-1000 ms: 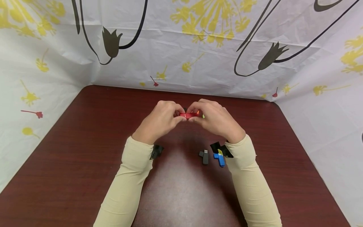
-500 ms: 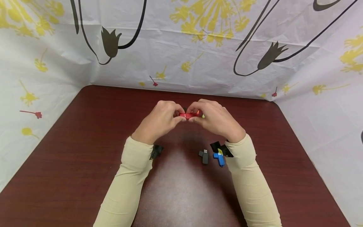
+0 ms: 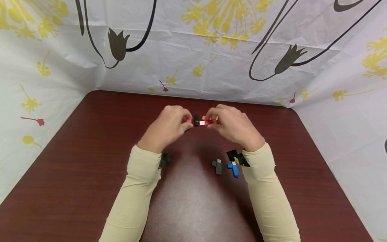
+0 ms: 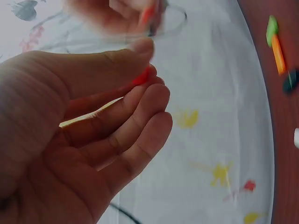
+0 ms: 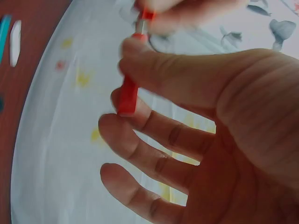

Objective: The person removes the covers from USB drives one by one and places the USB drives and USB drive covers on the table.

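Note:
My left hand (image 3: 167, 127) pinches a small red cap (image 3: 189, 121) between thumb and fingertips; most of the cap is covered in the left wrist view. Facing it, my right hand (image 3: 234, 126) grips a red USB flash drive (image 5: 127, 100) by its body. The bare metal plug (image 3: 202, 123) points left, toward the cap. In the head view, a gap separates cap and drive. Both hands are held up over the far middle of the table.
Nearer me on the dark red table (image 3: 90, 151) lie a grey USB drive (image 3: 218, 168) and a blue USB drive (image 3: 235, 170), plugs bare, each with a small cap beside it. A black oblong piece (image 3: 196, 120) and an orange-and-green item (image 4: 278, 51) show beyond the hands.
The hands were together on the red flash drive. They have moved apart, left hand leftward with the cap, right hand rightward with the body, and the metal plug now shows.

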A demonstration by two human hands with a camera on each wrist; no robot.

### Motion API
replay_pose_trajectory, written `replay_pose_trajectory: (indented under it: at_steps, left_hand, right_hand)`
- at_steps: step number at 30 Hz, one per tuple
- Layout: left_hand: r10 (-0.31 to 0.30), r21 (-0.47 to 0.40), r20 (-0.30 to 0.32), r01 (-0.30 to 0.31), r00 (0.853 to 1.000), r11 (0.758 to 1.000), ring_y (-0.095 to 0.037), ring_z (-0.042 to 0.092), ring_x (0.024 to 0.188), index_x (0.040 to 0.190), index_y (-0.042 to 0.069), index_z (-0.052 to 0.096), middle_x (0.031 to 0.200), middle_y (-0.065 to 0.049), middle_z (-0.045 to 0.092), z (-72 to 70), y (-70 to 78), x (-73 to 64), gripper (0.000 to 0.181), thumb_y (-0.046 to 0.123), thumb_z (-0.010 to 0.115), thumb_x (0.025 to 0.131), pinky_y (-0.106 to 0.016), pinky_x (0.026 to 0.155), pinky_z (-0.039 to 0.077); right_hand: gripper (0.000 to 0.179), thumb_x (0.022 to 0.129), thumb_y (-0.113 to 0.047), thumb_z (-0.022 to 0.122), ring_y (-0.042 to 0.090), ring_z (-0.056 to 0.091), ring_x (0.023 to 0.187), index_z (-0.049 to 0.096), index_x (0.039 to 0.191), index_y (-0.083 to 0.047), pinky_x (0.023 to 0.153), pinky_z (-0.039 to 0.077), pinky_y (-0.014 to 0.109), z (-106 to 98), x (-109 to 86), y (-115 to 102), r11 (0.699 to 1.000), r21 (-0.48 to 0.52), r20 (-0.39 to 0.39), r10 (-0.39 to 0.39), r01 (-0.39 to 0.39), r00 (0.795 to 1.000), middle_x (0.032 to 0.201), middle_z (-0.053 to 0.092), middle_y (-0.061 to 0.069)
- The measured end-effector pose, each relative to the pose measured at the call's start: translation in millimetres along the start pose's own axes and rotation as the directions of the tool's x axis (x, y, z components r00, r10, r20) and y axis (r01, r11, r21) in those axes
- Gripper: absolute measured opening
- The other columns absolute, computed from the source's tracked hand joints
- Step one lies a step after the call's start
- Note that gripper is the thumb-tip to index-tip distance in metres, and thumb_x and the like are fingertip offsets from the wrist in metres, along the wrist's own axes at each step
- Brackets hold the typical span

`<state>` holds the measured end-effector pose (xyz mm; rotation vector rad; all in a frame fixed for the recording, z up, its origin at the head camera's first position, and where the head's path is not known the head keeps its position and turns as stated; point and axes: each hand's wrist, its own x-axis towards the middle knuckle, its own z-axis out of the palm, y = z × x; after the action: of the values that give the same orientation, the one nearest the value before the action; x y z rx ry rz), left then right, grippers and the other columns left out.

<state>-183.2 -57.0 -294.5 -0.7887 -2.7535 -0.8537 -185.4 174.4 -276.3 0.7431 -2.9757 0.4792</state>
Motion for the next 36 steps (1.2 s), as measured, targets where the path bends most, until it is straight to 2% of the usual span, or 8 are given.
replay_pose_trajectory:
  at_steps: [4, 7, 14, 21, 27, 31, 34, 36]
  left_hand:
    - [-0.063, -0.012, -0.040, 0.063, 0.997, 0.998, -0.025, 0.074, 0.090, 0.102, 0.000, 0.081, 0.098, -0.013, 0.078, -12.2, -14.4, -6.5, 0.012, 0.012, 0.081, 0.098, -0.039, 0.082, 0.061]
    - [-0.090, -0.027, -0.058, 0.089, 0.994, 0.996, -0.026, 0.075, 0.088, 0.104, -0.001, 0.081, 0.099, -0.014, 0.079, -16.8, -19.5, -9.3, 0.013, 0.011, 0.081, 0.098, -0.040, 0.081, 0.061]
    - [-0.100, -0.061, -0.037, 0.097, 0.994, 0.993, -0.024, 0.075, 0.090, 0.106, 0.000, 0.081, 0.102, -0.012, 0.079, -13.1, -18.3, -8.2, 0.012, 0.010, 0.080, 0.099, -0.039, 0.080, 0.062]
    - [-0.082, -0.065, -0.030, 0.080, 0.996, 0.995, -0.025, 0.074, 0.091, 0.108, -0.001, 0.080, 0.103, -0.014, 0.078, -11.2, -14.4, -6.9, 0.016, 0.011, 0.082, 0.097, -0.039, 0.082, 0.063]
    - [-0.094, -0.063, 0.001, 0.093, 0.996, 0.994, -0.025, 0.072, 0.092, 0.109, 0.001, 0.080, 0.104, -0.012, 0.077, -10.4, -11.6, -5.8, 0.018, 0.015, 0.083, 0.097, -0.038, 0.083, 0.063]
    - [-0.091, -0.061, 0.009, 0.091, 0.996, 0.994, -0.024, 0.071, 0.093, 0.108, 0.002, 0.080, 0.103, -0.011, 0.075, -9.4, -12.2, -5.4, 0.019, 0.017, 0.083, 0.097, -0.037, 0.084, 0.063]
    - [-0.088, -0.063, 0.002, 0.088, 0.996, 0.994, -0.024, 0.072, 0.092, 0.106, 0.002, 0.080, 0.102, -0.010, 0.076, -9.7, -13.7, -6.0, 0.017, 0.016, 0.084, 0.097, -0.037, 0.083, 0.063]
    - [-0.087, -0.064, 0.000, 0.087, 0.996, 0.994, -0.024, 0.072, 0.091, 0.106, 0.002, 0.080, 0.102, -0.010, 0.076, -10.0, -14.4, -6.4, 0.017, 0.015, 0.084, 0.096, -0.037, 0.082, 0.062]
  right_hand:
    - [0.015, 0.100, -0.018, 0.079, 0.024, 0.065, 0.093, 0.077, 0.115, -0.016, 0.079, 0.054, 0.047, -8.3, -4.8, 14.9, 0.998, -0.003, -0.013, 0.068, -0.069, 0.998, 0.101, 0.071, 0.004]
    - [0.013, 0.100, -0.017, 0.078, 0.024, 0.067, 0.094, 0.078, 0.113, -0.014, 0.081, 0.054, 0.046, -12.0, -6.5, 19.9, 0.996, 0.030, -0.023, 0.080, -0.079, 0.997, 0.099, 0.074, 0.004]
    - [0.014, 0.102, -0.021, 0.076, 0.021, 0.070, 0.091, 0.075, 0.113, -0.011, 0.083, 0.054, 0.042, -10.8, -10.9, 23.8, 0.987, 0.121, 0.023, 0.103, -0.105, 0.994, 0.096, 0.077, 0.004]
    - [0.019, 0.102, -0.025, 0.076, 0.018, 0.069, 0.088, 0.068, 0.113, -0.012, 0.080, 0.056, 0.044, 0.9, -15.1, 23.4, 0.991, 0.078, 0.055, 0.107, -0.111, 0.993, 0.099, 0.076, 0.002]
    - [0.018, 0.102, -0.025, 0.077, 0.015, 0.060, 0.068, 0.064, 0.105, -0.013, 0.063, 0.050, 0.036, 18.5, -13.8, 15.4, 0.996, 0.041, 0.126, 0.075, -0.081, 0.989, 0.084, 0.070, -0.001]
    - [0.016, 0.102, -0.024, 0.076, 0.014, 0.058, 0.065, 0.065, 0.100, -0.014, 0.058, 0.047, 0.033, 32.7, -13.0, 9.8, 0.999, 0.012, 0.181, 0.047, -0.050, 0.982, 0.080, 0.067, -0.002]
    - [0.014, 0.102, -0.022, 0.074, 0.013, 0.057, 0.065, 0.065, 0.096, -0.014, 0.058, 0.046, 0.032, 44.3, -12.6, 6.2, 1.000, -0.013, 0.250, 0.016, -0.014, 0.968, 0.080, 0.065, -0.003]
    - [0.015, 0.102, -0.020, 0.072, 0.011, 0.056, 0.062, 0.063, 0.092, -0.015, 0.058, 0.044, 0.031, 51.2, -12.1, 4.0, 1.000, -0.018, 0.307, -0.004, 0.011, 0.952, 0.076, 0.061, -0.004]
